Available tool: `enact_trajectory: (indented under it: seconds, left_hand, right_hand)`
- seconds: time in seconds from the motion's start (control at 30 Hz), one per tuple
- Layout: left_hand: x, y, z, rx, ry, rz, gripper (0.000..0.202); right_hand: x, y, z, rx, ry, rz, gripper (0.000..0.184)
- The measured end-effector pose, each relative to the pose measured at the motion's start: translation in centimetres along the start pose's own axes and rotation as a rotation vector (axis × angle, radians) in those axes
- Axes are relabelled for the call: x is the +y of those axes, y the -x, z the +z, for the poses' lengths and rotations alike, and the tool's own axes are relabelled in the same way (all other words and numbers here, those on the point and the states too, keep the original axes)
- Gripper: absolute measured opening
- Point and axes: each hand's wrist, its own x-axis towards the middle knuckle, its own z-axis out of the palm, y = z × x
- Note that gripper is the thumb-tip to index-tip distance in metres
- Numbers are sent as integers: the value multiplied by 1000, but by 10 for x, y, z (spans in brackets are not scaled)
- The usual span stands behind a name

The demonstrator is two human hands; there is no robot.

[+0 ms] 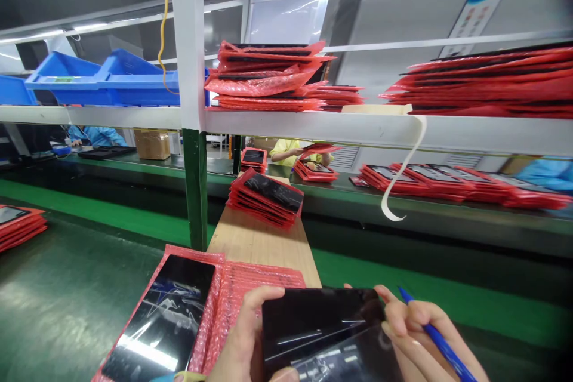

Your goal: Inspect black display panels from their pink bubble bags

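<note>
Both hands hold a glossy black screen panel [322, 328] at the bottom of the view. My left hand [244, 337] grips its left edge, thumb on top. My right hand [416, 334] clasps its right edge and also carries a blue pen [436, 337] between the fingers. Just left lies another black panel [163, 316] on a pile of red bubble-wrap bags [242, 298].
A wooden board [264, 242] bears a stack of bagged panels [266, 197]. Rows of more red bags [447, 182] lie on the green belt, with more of them [268, 74] on the shelf beside blue bins [102, 77]. Across the line, other workers' hands [286, 152] show.
</note>
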Motion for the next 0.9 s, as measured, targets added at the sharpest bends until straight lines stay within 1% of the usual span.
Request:
enact_trajectory:
  seconds: [0.1,0.17,0.23,0.27,0.4,0.47,0.5,0.57,0.67,0.73,0.83,0.9]
  left_hand:
    - [0,-4,-3,-36,114,-35,66]
    - [-1,-7,-7,-54,183,-68,70]
    - [-3,-10,-12,-42,224,-85,64]
    - [-4,-11,-13,-16,231,-96,58]
    - [-4,-18,-16,173,216,-138,30]
    - [-4,-20,-15,215,225,-163,28]
    - [-5,-20,-15,219,239,-185,30]
    - [-5,-21,-16,216,276,-244,43]
    - [-5,-23,-17,238,313,-321,61]
    - [-4,-25,-18,272,320,-332,62]
    - [-3,-30,-18,319,319,-315,58]
    - [-4,-33,-18,332,322,-292,54]
  right_hand:
    - [-3,0,-1,18,-23,146,52]
    - [-5,0,0,37,-42,238,54]
    - [-6,0,0,67,-46,274,55]
    - [-7,0,0,88,-40,283,55]
    - [-8,0,-2,178,-46,329,60]
    - [-8,0,-3,218,-82,373,60]
    - [-8,0,-4,239,-106,394,59]
    - [-8,0,-4,291,-145,430,53]
    - [-8,-2,1,309,-163,436,44]
    - [-8,-5,6,305,-172,429,41]
    - [-4,-11,9,309,-196,424,38]
    - [3,-18,4,243,-214,426,40]
